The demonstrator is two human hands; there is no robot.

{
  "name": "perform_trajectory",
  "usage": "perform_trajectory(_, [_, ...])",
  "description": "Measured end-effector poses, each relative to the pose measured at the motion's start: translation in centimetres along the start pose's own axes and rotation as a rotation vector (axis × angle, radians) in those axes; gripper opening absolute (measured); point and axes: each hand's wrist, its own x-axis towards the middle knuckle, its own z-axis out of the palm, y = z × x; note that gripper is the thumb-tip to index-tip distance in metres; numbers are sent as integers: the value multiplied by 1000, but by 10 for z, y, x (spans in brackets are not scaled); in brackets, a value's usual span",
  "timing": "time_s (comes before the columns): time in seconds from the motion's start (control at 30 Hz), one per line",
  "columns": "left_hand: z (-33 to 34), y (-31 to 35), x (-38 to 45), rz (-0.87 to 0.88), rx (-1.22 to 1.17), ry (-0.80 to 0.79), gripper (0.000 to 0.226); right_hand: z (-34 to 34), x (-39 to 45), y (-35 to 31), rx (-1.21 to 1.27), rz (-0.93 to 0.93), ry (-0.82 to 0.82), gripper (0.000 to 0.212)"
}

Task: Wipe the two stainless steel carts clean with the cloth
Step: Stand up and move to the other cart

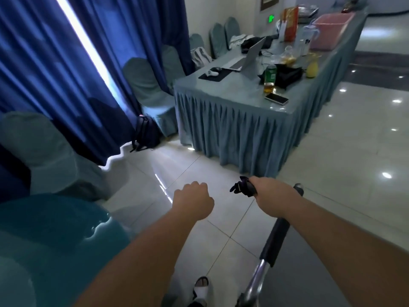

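Head view: right hand [271, 191] grips a dark crumpled cloth [242, 188] just above the steel cart's black-sleeved handle bar [274, 242]; left hand [193, 201] hangs clenched, apparently empty. Spread the cloth flat before wiping along that bar.

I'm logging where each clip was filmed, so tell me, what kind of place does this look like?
Probably a hotel banquet or function hall. A long table with a pleated skirt stands on glossy floor tiles, fabric-covered chairs line the wall, and heavy blue curtains hang at the window.
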Motion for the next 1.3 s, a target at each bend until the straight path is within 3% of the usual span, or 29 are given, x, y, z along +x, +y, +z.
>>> perform_trajectory(0.13, [2, -1, 92, 121, 8, -53, 43, -4, 60, 11, 13, 124, -17, 47])
perform_trajectory(0.23, [0, 1, 157, 230, 15, -113, 45, -3, 98, 17, 52, 248, 68, 45])
perform_trajectory(0.43, [-27, 37, 240, 447, 91, -158, 42, -10, 117, 28, 122, 466, 90, 46])
perform_trajectory(0.6, [-47, 86, 253, 630, 108, -149, 35, -21, 94, 45, 131, 594, 191, 46])
perform_trajectory(0.8, [-71, 117, 238, 729, 111, -106, 33, -32, 62, 70, 129, 700, 257, 43])
perform_trajectory(1.17, [-117, 129, 263, 731, 67, -29, 17, -50, 92, 89, 190, 692, 288, 42])
perform_trajectory(1.3, [-124, 155, 315, 753, 86, -54, 28, -64, 129, 115, 160, 730, 287, 43])
